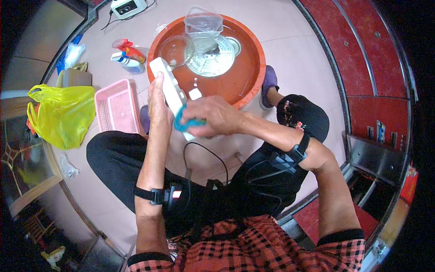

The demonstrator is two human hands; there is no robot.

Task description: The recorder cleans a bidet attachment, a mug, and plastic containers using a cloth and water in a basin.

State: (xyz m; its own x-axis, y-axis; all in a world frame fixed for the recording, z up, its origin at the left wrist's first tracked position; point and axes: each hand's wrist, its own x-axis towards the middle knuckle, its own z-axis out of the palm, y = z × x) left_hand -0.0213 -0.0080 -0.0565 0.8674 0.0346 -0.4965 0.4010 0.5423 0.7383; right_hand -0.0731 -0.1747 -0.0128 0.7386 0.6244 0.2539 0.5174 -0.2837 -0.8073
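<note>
My left hand (159,98) grips a long white plastic piece (172,90), tilted over the near left rim of a reddish-orange tub (249,88). In my right hand (219,115) is a teal scrubbing cloth (180,119), pressed against the lower part of the white piece; hand and cloth are blurred. The tub holds shallow water. Inside it lie a perforated metal steamer plate (217,66), a clear round bowl (173,47) and a clear rectangular plastic container (203,30) near the far rim. Fingers hide the lower edge of the white piece.
Two spray bottles (131,64) stand left of the tub. Nearer me are a pink plastic basket (117,108) and a yellow plastic bag (68,112). A white corded appliance (128,7) sits at the far left. Red cabinets (377,68) line the right side.
</note>
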